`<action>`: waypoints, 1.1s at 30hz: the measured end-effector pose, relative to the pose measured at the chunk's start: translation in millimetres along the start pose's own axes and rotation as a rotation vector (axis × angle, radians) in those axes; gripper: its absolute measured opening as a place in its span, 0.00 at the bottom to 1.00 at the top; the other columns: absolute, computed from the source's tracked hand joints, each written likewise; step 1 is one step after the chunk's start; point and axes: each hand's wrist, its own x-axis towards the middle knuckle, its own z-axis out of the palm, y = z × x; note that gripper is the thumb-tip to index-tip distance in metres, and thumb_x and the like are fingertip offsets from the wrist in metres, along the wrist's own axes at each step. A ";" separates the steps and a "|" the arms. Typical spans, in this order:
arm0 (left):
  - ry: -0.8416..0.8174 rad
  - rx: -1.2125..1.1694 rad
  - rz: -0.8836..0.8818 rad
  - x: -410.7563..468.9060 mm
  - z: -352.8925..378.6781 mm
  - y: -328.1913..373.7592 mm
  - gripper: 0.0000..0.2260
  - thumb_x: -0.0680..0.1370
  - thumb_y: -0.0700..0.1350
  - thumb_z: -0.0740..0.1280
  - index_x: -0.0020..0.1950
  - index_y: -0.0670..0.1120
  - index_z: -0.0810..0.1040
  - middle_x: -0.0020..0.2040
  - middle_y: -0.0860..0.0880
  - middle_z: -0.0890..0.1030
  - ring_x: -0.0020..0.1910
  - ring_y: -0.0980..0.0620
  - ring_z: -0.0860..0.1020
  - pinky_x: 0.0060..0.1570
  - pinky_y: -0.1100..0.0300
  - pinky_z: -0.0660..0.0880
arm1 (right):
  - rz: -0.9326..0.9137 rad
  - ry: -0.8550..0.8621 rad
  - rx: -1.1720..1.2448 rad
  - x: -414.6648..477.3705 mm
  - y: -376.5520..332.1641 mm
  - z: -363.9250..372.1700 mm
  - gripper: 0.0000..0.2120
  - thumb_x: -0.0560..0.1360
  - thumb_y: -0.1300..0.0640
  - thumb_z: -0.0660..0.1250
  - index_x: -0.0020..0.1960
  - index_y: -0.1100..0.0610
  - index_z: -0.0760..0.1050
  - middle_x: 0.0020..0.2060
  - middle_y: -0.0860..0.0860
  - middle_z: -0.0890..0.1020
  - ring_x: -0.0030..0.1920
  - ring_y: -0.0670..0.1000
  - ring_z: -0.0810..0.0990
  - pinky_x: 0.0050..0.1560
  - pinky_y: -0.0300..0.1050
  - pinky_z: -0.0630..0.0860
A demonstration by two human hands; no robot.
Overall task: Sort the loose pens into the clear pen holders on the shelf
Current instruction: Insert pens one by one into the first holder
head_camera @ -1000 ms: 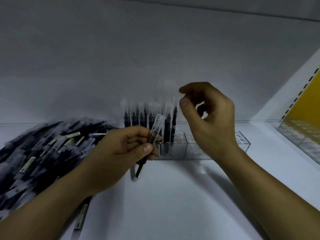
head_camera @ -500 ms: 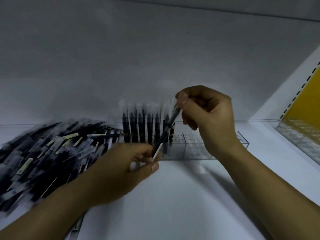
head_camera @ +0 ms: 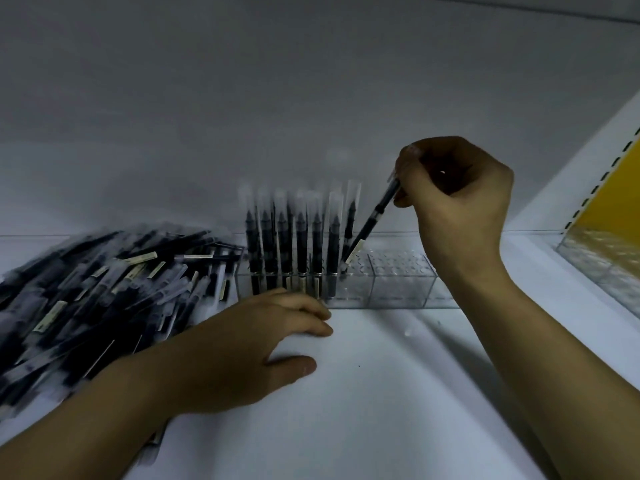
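Note:
A heap of loose black pens [head_camera: 104, 292] with clear caps lies on the white shelf at the left. A clear pen holder [head_camera: 398, 282] stands at the middle, its left part filled with several upright pens [head_camera: 301, 244]. My right hand [head_camera: 453, 202] pinches the top of one black pen [head_camera: 370, 226], which tilts with its lower end at a hole just right of the standing pens. My left hand [head_camera: 249, 355] rests flat on the shelf in front of the holder, fingers spread, holding nothing.
The white shelf surface [head_camera: 381, 410] runs forward to me. A white upright with slots [head_camera: 588, 188] and a yellow panel [head_camera: 616, 195] stand at the right, with another clear holder [head_camera: 602, 258] below them. The back wall is plain grey.
My left hand passed the pen to my right hand, then dropped flat onto the shelf. My right hand carried the pen right and lowered its end to the holder.

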 end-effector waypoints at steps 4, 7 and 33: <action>0.000 0.012 0.013 -1.1 -0.3 1.8 0.19 0.80 0.58 0.64 0.72 0.63 0.69 0.71 0.72 0.63 0.69 0.75 0.57 0.63 0.77 0.54 | -0.038 0.009 -0.034 -1.2 -0.7 -0.3 0.02 0.77 0.61 0.70 0.47 0.57 0.82 0.37 0.48 0.85 0.38 0.52 0.85 0.43 0.55 0.83; -0.003 0.022 0.020 -1.1 0.6 0.5 0.20 0.80 0.58 0.63 0.72 0.63 0.68 0.72 0.72 0.62 0.69 0.75 0.55 0.64 0.76 0.54 | -0.066 -0.009 -0.063 -1.6 1.4 0.4 0.03 0.77 0.59 0.71 0.49 0.57 0.83 0.39 0.49 0.86 0.39 0.52 0.85 0.44 0.55 0.83; -0.070 0.068 0.003 0.5 -1.4 1.3 0.21 0.81 0.58 0.62 0.74 0.63 0.65 0.74 0.72 0.59 0.70 0.75 0.53 0.65 0.76 0.51 | -0.176 -0.293 -0.364 -11.8 6.4 6.3 0.12 0.76 0.55 0.73 0.59 0.50 0.80 0.39 0.41 0.81 0.40 0.42 0.81 0.43 0.34 0.79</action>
